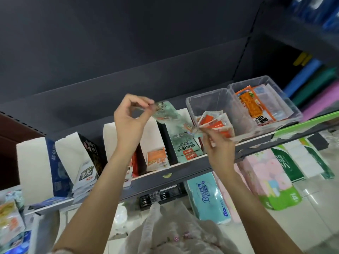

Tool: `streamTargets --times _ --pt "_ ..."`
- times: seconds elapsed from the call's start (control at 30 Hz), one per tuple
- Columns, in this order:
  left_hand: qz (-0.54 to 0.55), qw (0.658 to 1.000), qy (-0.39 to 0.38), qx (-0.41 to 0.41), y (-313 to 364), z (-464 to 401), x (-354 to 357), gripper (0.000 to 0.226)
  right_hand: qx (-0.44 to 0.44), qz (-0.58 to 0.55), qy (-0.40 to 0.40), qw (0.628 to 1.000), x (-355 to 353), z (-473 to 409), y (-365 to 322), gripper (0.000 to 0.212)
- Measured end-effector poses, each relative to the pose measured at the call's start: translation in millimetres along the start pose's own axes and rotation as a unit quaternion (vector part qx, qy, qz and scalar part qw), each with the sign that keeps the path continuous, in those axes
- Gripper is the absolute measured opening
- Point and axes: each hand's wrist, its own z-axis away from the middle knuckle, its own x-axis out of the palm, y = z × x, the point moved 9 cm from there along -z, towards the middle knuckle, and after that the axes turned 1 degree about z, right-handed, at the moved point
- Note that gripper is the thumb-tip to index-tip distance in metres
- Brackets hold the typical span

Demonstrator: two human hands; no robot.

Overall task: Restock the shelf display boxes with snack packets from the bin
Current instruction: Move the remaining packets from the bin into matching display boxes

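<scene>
While my left hand [131, 116] pinches the top edge of a pale green snack packet [167, 113] between thumb and fingertips, my right hand [218, 142] pinches its lower end, so it hangs stretched above the matching green display box [185, 143] on the shelf [192, 170]. I should keep it flat, line it up with the box mouth and slide it in upright, clear of the bin [207, 105] just beside it.
</scene>
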Motion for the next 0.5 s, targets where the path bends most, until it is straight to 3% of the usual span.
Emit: streamTargets --times 0.13,0.2,0.3,0.37,0.43,0.5 --pt "-0.057 0.991 -0.057 0.11 -1.1 16.8 15.0 0.015 -0.08 0.147 -0.026 0.986 22.4 21.4 5.8 0.022" --pt "-0.07 0.99 -0.04 0.114 -6.9 26.8 12.3 0.018 -0.091 0.198 -0.061 0.974 31.1 27.9 9.1 0.022" --pt "-0.082 0.994 -0.008 0.075 -12.0 26.5 5.9 0.03 -0.1 0.222 -0.12 0.962 40.4 33.2 5.2 0.041" --pt "-0.108 0.989 -0.041 0.092 -6.8 22.8 11.4 0.029 -0.083 0.154 -0.127 0.976 34.9 31.3 -1.0 0.047" --pt "-0.15 0.972 -0.108 0.142 1.1 22.7 25.5 0.021 -0.016 0.009 -0.105 0.994 19.3 22.7 -6.8 0.047" --pt "-0.185 0.962 -0.132 0.155 2.8 25.8 37.1 0.023 0.042 -0.1 -0.086 0.99 6.3 12.2 -13.7 0.044"
